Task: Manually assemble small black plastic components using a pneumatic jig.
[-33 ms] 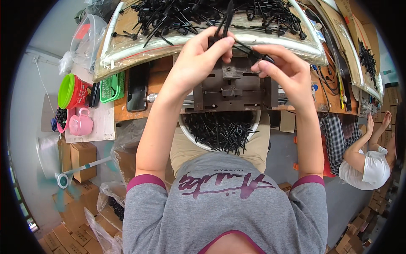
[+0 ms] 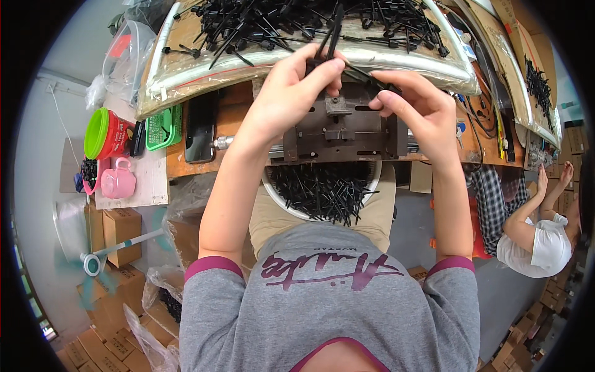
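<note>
My left hand (image 2: 297,87) is closed on several black cable ties (image 2: 335,34), whose long strips stick up past my thumb and fingers. To its right, my right hand (image 2: 418,105) pinches the dark end of a thin black cable tie (image 2: 359,73) that slants between the two hands. The finer shape of that end is partly hidden by my fingertips. Both hands are over a dark metal fixture (image 2: 310,139) with a small block (image 2: 336,106) on it. Beyond them, a padded tray (image 2: 204,85) with a white rim carries a loose heap of black ties with bulky heads (image 2: 248,25).
A white tub (image 2: 273,192) of black ties rests at my lap. On the left are a phone (image 2: 201,130), a green basket (image 2: 164,127), a red bucket (image 2: 114,133) and a pink cup (image 2: 119,180). Another person (image 2: 536,242) sits at the right near a second tray (image 2: 527,56).
Both hands have shifted very slightly, the left a little downward. The dark end in my right fingers is more covered now. Both grips remain closed.
</note>
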A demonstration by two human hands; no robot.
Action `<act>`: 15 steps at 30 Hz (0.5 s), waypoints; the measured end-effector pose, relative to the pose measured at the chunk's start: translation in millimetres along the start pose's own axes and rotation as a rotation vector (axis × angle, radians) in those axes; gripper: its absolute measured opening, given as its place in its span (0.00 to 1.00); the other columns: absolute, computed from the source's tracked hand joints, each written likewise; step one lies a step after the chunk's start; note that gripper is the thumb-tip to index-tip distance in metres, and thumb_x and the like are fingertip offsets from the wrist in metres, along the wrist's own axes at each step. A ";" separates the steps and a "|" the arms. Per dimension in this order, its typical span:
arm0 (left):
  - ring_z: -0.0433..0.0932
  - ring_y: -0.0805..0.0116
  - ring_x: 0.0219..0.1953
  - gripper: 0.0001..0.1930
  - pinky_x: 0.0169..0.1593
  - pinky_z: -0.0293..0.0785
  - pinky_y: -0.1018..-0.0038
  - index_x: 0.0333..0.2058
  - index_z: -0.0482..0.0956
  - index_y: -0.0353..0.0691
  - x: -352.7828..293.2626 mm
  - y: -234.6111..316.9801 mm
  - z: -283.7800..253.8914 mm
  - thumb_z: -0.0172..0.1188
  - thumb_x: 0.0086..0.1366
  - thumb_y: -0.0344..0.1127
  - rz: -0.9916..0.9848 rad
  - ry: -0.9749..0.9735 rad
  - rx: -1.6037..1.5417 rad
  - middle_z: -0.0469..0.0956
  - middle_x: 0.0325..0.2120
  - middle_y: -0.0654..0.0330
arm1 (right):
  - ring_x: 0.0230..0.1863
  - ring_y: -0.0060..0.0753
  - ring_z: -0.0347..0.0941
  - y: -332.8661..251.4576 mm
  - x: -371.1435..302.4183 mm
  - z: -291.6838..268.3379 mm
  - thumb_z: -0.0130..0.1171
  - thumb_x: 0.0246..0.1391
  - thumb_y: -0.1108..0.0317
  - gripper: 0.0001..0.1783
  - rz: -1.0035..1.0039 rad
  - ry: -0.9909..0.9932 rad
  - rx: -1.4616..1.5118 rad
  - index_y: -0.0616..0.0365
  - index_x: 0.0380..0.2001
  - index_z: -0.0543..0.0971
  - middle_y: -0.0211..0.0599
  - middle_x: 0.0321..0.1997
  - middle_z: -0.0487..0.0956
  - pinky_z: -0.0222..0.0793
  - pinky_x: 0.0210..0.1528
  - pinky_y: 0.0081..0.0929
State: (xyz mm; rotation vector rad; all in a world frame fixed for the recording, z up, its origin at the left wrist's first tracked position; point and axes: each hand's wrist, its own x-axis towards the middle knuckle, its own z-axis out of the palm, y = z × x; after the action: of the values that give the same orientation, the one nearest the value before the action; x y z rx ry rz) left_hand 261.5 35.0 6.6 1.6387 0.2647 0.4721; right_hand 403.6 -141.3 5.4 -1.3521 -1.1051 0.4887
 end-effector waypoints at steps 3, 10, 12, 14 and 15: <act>0.73 0.84 0.33 0.12 0.35 0.61 0.83 0.48 0.79 0.44 -13.8 -1.7 1.5 0.58 0.72 0.43 -0.035 0.000 -0.056 0.77 0.29 0.72 | 0.40 0.27 0.83 -2.0 -15.8 2.5 0.63 0.60 0.78 0.14 -0.050 0.103 -0.027 0.66 0.49 0.82 0.38 0.42 0.82 0.78 0.40 0.19; 0.72 0.80 0.33 0.12 0.35 0.62 0.82 0.47 0.77 0.39 -48.4 -0.6 -14.9 0.55 0.74 0.40 -0.115 0.147 -0.141 0.74 0.29 0.69 | 0.31 0.34 0.83 46.7 -75.9 30.7 0.67 0.47 0.80 0.12 -0.508 0.125 -0.848 0.66 0.39 0.84 0.49 0.48 0.83 0.80 0.32 0.24; 0.72 0.78 0.33 0.11 0.35 0.62 0.81 0.47 0.77 0.39 -56.2 1.5 -13.1 0.55 0.74 0.39 -0.122 0.152 -0.199 0.73 0.29 0.68 | 0.30 0.34 0.82 65.2 -95.4 49.4 0.67 0.45 0.79 0.13 -0.444 0.053 -0.917 0.67 0.37 0.83 0.50 0.51 0.82 0.79 0.30 0.25; 0.73 0.80 0.33 0.11 0.35 0.62 0.82 0.45 0.77 0.41 -63.4 0.1 -13.9 0.57 0.72 0.41 -0.102 0.171 -0.256 0.75 0.29 0.70 | 0.31 0.33 0.82 76.6 -104.3 62.4 0.64 0.45 0.79 0.15 -0.388 0.010 -0.952 0.70 0.40 0.82 0.52 0.56 0.79 0.79 0.31 0.25; 0.73 0.82 0.32 0.11 0.35 0.62 0.83 0.45 0.78 0.42 -65.8 -0.7 -14.5 0.58 0.72 0.43 -0.092 0.178 -0.285 0.76 0.28 0.71 | 0.31 0.32 0.82 79.6 -106.3 66.6 0.64 0.45 0.79 0.16 -0.381 0.008 -0.968 0.70 0.41 0.82 0.54 0.57 0.78 0.79 0.31 0.25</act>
State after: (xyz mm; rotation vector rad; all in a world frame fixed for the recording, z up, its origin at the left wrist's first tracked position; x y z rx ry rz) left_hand 196.8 19.1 -2.9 1.3028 0.3856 0.5592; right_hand 323.9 -176.9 -114.8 -1.8760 -1.6397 -0.4033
